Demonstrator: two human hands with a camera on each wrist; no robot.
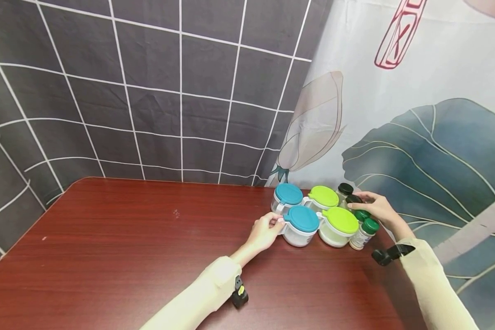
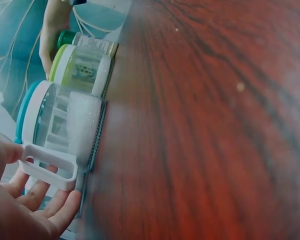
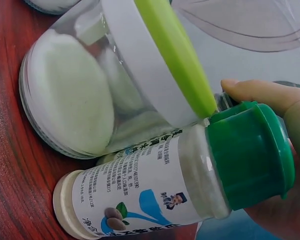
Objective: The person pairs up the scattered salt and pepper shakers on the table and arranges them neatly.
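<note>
My left hand point(image 1: 264, 233) pinches the white handle point(image 2: 65, 167) of the front seasoning jar with a blue lid point(image 1: 301, 219), thumb on top and fingers behind it in the left wrist view. White grains fill the bottom of this jar. Over at the right end of the group, my right hand point(image 1: 377, 208) grips a black-capped bottle point(image 1: 353, 200) between thumb and fingers; most of that bottle is hidden. Right beside it stand two green-capped shakers, the nearer shaker point(image 3: 140, 185) with a printed label. A lime-lidded jar point(image 1: 340, 222) of white contents sits between the hands.
Behind the front jars stand another blue-lidded jar point(image 1: 287, 195) and another lime-lidded jar point(image 1: 323, 197). A second black-capped bottle point(image 1: 345, 189) is at the back. The reddish-brown table point(image 1: 148, 247) meets a dark grid-patterned curtain point(image 1: 148, 110) and a floral-printed curtain point(image 1: 416, 151).
</note>
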